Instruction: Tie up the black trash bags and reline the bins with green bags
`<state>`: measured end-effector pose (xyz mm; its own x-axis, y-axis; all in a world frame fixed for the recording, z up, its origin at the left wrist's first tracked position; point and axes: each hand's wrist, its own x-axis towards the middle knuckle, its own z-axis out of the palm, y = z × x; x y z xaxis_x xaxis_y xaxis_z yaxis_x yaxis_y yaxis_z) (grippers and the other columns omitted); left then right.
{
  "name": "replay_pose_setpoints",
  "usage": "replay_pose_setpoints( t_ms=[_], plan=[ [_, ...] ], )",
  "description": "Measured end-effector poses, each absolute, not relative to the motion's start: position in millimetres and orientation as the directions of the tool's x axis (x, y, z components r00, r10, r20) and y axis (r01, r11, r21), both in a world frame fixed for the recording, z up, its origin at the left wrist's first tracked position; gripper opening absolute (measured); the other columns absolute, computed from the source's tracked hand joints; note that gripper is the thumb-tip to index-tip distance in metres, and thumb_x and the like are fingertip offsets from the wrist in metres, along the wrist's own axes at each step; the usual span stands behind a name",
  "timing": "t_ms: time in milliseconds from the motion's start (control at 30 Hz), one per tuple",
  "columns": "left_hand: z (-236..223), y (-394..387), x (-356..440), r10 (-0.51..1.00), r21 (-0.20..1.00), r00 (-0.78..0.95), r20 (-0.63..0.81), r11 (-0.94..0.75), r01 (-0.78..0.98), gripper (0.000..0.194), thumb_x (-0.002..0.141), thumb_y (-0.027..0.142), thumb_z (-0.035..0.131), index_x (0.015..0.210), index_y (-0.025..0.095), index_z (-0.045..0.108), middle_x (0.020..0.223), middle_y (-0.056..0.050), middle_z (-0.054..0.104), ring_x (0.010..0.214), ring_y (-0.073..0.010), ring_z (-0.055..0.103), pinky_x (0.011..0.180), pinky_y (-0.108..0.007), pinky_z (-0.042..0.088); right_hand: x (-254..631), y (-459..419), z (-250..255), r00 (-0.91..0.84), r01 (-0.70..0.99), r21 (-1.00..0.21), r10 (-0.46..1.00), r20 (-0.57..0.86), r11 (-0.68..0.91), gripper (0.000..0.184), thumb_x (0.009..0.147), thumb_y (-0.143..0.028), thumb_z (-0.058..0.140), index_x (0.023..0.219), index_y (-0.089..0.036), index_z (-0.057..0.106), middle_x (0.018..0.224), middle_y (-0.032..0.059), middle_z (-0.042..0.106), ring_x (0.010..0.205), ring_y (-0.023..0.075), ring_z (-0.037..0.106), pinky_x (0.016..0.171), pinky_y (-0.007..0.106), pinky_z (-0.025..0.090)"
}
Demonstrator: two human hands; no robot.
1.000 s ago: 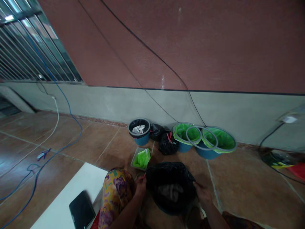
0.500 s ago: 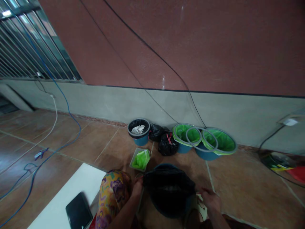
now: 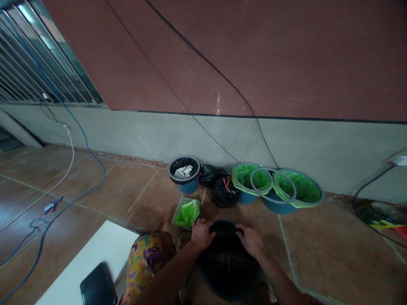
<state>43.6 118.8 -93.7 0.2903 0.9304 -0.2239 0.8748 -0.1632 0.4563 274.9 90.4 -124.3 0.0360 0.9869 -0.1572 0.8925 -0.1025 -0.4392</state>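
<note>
A dark bin (image 3: 219, 288) stands on the floor right in front of me, lined with a black garbage bag (image 3: 229, 258). At the rim's far left, my left hand (image 3: 202, 234) is closed over the bag's edge. My right hand (image 3: 251, 241) grips the same edge on the far right side, thumb toward the inside. The bag is folded over part of the rim, and the bin's bottom is too dark to make out. Just beyond my left hand sits a small pale tray (image 3: 176, 214) holding crumpled green bags (image 3: 188, 213).
By the wall are a blue bin (image 3: 188, 187) with a black liner, tied black garbage bags (image 3: 225, 192), and two green-lined bins (image 3: 246, 198) with loose grey rings (image 3: 294, 190). A phone-like black device (image 3: 98, 284) lies on a white board (image 3: 68, 271). A blue cable (image 3: 85, 192) crosses the floor.
Both hands have moved inward and forward, from the bin's sides onto its far rim. The bag's edge, spread wide before, now lies closer against the rim.
</note>
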Motion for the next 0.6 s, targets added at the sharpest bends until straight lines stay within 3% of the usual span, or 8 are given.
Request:
replay_pose_setpoints(
  t_ms=[67, 133, 300, 467, 533, 600],
  plan=[
    [-94, 128, 53, 0.881, 0.403, 0.382, -0.277, -0.255, 0.879, 0.025, 0.087, 0.028, 0.054, 0.101, 0.022, 0.073, 0.107, -0.009, 0.071, 0.109, -0.0274, 0.06, 0.101, -0.043, 0.038, 272, 94, -126, -0.013, 0.907, -0.416, 0.979, -0.203, -0.074, 0.031, 0.087, -0.018, 0.048, 0.105, -0.023, 0.072, 0.103, 0.0066, 0.076, 0.104, 0.0222, 0.067, 0.093, 0.032, 0.044],
    [-94, 135, 57, 0.858, 0.345, 0.412, -0.307, -0.304, 0.888, 0.028, 0.09, 0.024, 0.046, 0.093, 0.018, 0.073, 0.1, -0.012, 0.071, 0.102, -0.0261, 0.063, 0.095, -0.041, 0.042, 272, 96, -125, -0.013, 0.92, -0.387, 0.98, -0.2, -0.067, 0.029, 0.088, -0.019, 0.046, 0.1, -0.023, 0.072, 0.101, 0.0065, 0.076, 0.101, 0.0225, 0.066, 0.09, 0.032, 0.044],
    [-90, 148, 56, 0.899, 0.239, 0.372, -0.231, -0.318, 0.917, 0.031, 0.091, 0.013, 0.04, 0.102, 0.014, 0.069, 0.102, -0.013, 0.068, 0.101, -0.0248, 0.062, 0.088, -0.036, 0.045, 276, 98, -117, 0.102, 0.944, -0.309, 0.993, -0.06, -0.116, 0.028, 0.092, -0.02, 0.041, 0.094, -0.021, 0.069, 0.098, 0.0067, 0.072, 0.099, 0.024, 0.063, 0.085, 0.033, 0.043],
    [-78, 141, 52, 0.962, 0.281, 0.26, -0.08, -0.228, 0.932, 0.036, 0.086, 0.011, 0.043, 0.116, 0.014, 0.064, 0.113, -0.013, 0.065, 0.109, -0.0263, 0.058, 0.097, -0.039, 0.043, 277, 83, -110, 0.182, 0.94, -0.31, 0.979, 0.092, -0.145, 0.036, 0.093, -0.018, 0.037, 0.114, -0.016, 0.066, 0.111, 0.0116, 0.069, 0.108, 0.0258, 0.059, 0.095, 0.036, 0.041],
    [-77, 122, 54, 0.959, 0.335, 0.283, 0.013, -0.271, 0.902, 0.046, 0.085, 0.01, 0.044, 0.129, 0.014, 0.057, 0.127, -0.013, 0.06, 0.118, -0.0275, 0.053, 0.105, -0.042, 0.039, 271, 64, -108, 0.096, 0.93, -0.363, 0.992, 0.083, -0.059, 0.037, 0.092, -0.018, 0.037, 0.116, -0.017, 0.065, 0.115, 0.0114, 0.068, 0.111, 0.025, 0.058, 0.098, 0.036, 0.041],
    [-83, 93, 57, 0.916, 0.401, 0.399, 0.034, -0.378, 0.834, 0.048, 0.085, 0.013, 0.044, 0.132, 0.016, 0.055, 0.133, -0.013, 0.057, 0.122, -0.0271, 0.05, 0.111, -0.042, 0.034, 262, 40, -110, -0.078, 0.902, -0.427, 0.997, -0.019, 0.063, 0.033, 0.09, -0.02, 0.041, 0.111, -0.021, 0.068, 0.113, 0.0087, 0.069, 0.108, 0.0237, 0.06, 0.097, 0.034, 0.042]
  ],
)
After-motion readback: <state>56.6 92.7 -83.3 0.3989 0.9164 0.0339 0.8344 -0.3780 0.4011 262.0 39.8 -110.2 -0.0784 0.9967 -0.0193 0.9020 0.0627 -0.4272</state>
